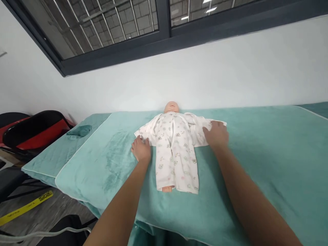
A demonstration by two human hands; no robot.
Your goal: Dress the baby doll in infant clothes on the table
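Observation:
A baby doll lies on its back on the green bed cover, its head toward the wall. It wears white printed pajamas, with both sleeves spread out sideways. One foot shows at the end of a trouser leg; the other is hidden in the cloth. My left hand rests at the lower edge of the sleeve on the left, fingers apart. On the other sleeve lies my right hand, thumb spread from the fingers, touching the cloth near its cuff. Neither hand appears to grip anything.
The bed's green cover stretches left and right along a white wall. A face hole is at the left end. Black and red chairs stand beyond it. A pale cable runs at lower left, and a barred window is above.

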